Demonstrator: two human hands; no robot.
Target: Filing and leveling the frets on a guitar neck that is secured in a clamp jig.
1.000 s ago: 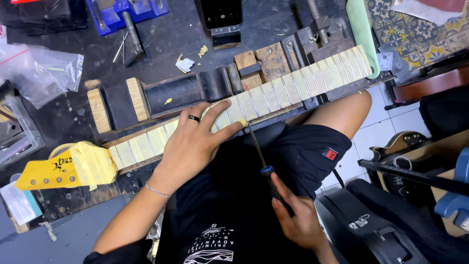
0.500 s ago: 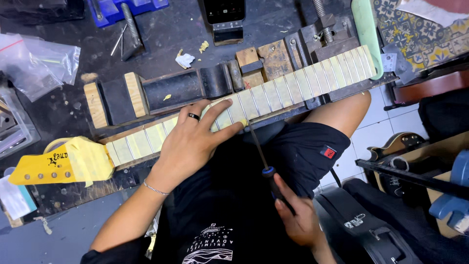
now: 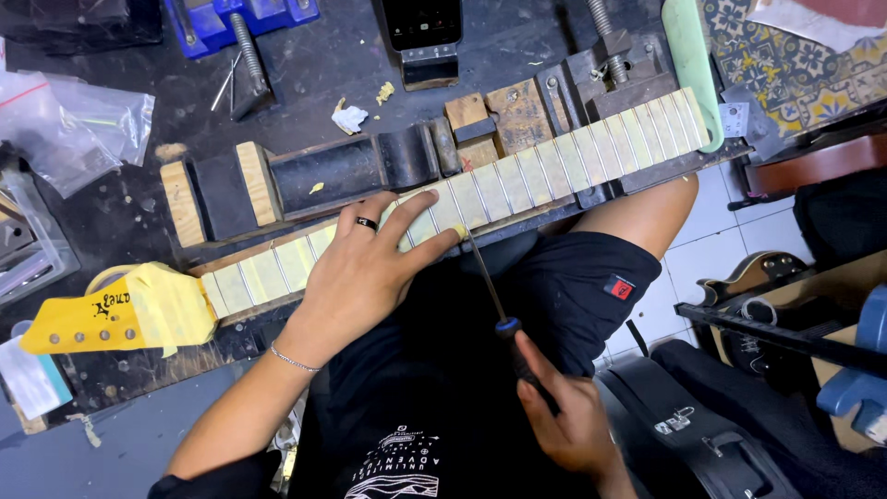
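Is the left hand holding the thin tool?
No, the left hand lies flat on the taped guitar neck; the right hand grips the tool.

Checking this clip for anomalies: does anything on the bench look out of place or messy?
Only minor litter: a crumpled white scrap and yellow tape bits lie loose on the dark bench behind the taped guitar neck. Nothing looks damaged.

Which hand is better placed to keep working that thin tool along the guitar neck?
Probably the right hand: it already grips the thin file by its handle, tip at the guitar neck edge. The left hand lies flat on the neck, steadying it.
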